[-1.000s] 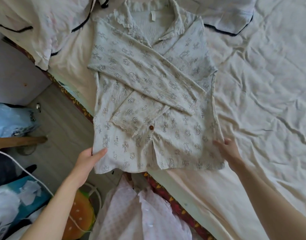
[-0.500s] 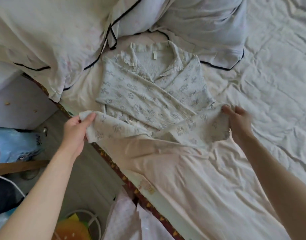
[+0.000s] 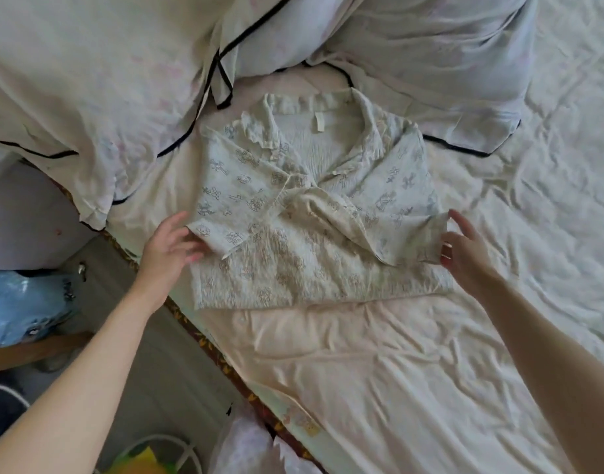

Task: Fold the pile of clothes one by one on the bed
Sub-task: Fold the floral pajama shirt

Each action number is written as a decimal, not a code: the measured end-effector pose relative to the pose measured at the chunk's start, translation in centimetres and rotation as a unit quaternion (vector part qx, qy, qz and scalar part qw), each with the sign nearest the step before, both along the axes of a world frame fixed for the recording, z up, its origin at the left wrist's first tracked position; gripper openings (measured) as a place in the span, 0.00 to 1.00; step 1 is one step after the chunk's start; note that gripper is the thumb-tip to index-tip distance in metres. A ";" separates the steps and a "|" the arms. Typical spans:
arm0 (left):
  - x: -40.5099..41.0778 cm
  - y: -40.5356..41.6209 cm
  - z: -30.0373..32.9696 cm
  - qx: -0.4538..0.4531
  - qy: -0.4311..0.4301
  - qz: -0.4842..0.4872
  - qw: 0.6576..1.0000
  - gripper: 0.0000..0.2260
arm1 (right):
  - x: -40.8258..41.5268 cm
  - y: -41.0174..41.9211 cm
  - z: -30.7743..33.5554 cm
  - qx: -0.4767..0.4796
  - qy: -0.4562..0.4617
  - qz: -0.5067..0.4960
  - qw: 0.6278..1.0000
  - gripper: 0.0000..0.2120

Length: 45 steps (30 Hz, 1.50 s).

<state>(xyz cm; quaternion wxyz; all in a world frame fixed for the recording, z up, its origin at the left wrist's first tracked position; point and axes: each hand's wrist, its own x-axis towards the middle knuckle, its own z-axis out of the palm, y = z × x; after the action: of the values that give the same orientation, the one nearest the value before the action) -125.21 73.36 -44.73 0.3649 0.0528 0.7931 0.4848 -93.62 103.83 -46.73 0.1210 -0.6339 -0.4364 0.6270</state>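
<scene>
A pale printed pyjama shirt (image 3: 314, 213) lies on the cream bed sheet (image 3: 379, 371), collar away from me, its lower half folded up over the crossed sleeves. My left hand (image 3: 170, 251) is at the shirt's left edge, fingers spread and relaxed, fingertips touching the folded hem corner. My right hand (image 3: 464, 248) is at the shirt's right edge with loose fingers next to the folded corner, holding nothing that I can see.
Two white pillows with black piping, one at upper left (image 3: 88, 80) and one at upper right (image 3: 430, 56), lie beyond the shirt. The bed's patterned edge (image 3: 204, 340) runs diagonally at my left, with floor, a blue bag (image 3: 23, 302) and pink clothes (image 3: 252, 449) beside it.
Both hands lifted the shirt's bottom hem, carried it up toward the collar and laid it down. The fingers that pinched the hem corners have now loosened.
</scene>
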 end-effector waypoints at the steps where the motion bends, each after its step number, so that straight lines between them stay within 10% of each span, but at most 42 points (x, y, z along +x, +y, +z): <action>1: -0.5 0.0 -0.1 -0.033 0.052 -0.061 0.996 0.27 | 0.1 0.2 -0.1 0.009 0.018 0.020 1.000 0.31; 4: -1.4 0.4 0.0 -0.116 0.203 -0.228 0.945 0.25 | 0.1 0.4 0.2 0.108 -0.021 0.215 0.970 0.34; 6: -1.8 0.8 -0.2 -0.120 0.256 -0.250 0.926 0.18 | 0.0 0.4 0.2 0.244 -0.124 0.381 0.883 0.34; 16: -4.0 4.8 0.3 -0.109 0.212 -0.077 0.968 0.05 | -2.7 1.9 -0.1 0.385 -0.332 0.605 0.613 0.24; 18: -4.7 5.5 0.0 -0.113 0.156 0.030 0.981 0.11 | -3.1 2.1 -0.3 0.401 -0.302 0.558 0.661 0.13; 22: -6.5 6.1 -0.6 -0.065 -0.013 0.108 0.992 0.14 | -3.7 4.0 -0.2 0.287 -0.196 0.217 0.912 0.07; 25: -7.2 6.7 0.0 -0.034 -0.116 0.054 0.991 0.18 | -3.7 5.8 0.3 0.175 -0.122 0.100 0.972 0.05; 30: -7.2 8.6 1.0 -0.079 -0.003 0.005 0.997 0.05 | -4.3 6.6 1.5 0.078 -0.051 0.208 0.974 0.04; 45: -12.6 11.3 5.2 0.038 0.235 0.098 0.966 0.05 | -9.6 13.7 6.6 0.122 0.185 -0.074 0.972 0.10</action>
<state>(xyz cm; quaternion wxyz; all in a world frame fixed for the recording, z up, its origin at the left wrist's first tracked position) -137.76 84.69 -39.48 0.1171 0.1007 0.8389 0.5219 -103.23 117.48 -40.18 0.3215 -0.5179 -0.4315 0.6650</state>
